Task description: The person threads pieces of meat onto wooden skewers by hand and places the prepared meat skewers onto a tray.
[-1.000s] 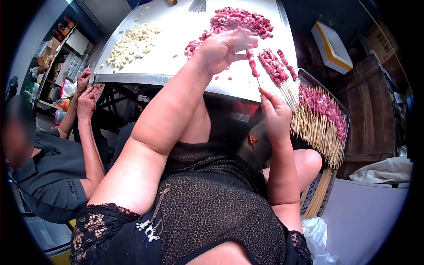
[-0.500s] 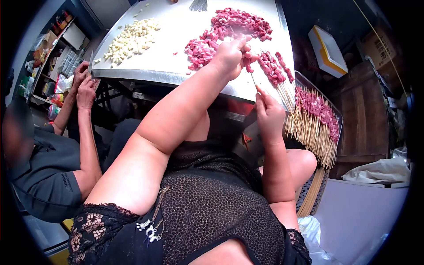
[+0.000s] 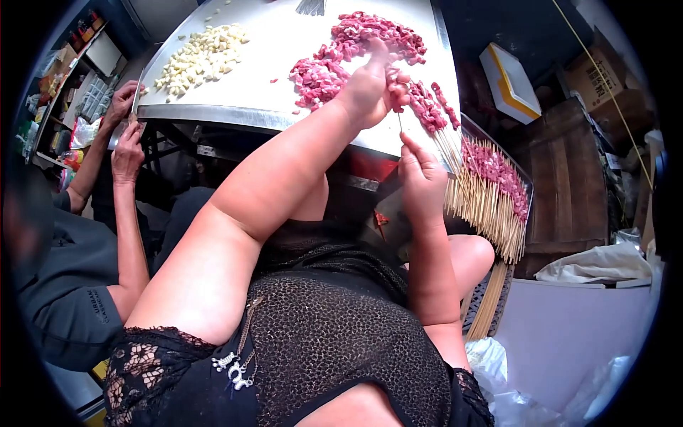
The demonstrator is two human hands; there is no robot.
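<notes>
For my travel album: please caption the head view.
Left hand at the far end of a skewer, right hand pinching it closer in, near piled meat and loaded skewers.

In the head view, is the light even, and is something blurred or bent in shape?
Head view: the light is uneven, with the table nearly white and the area beneath it dark; head view: part of the left hand looks smeared in front of the meat pile; head view: the table's left edge bows, and curved black borders suggest a wide lens.
</notes>
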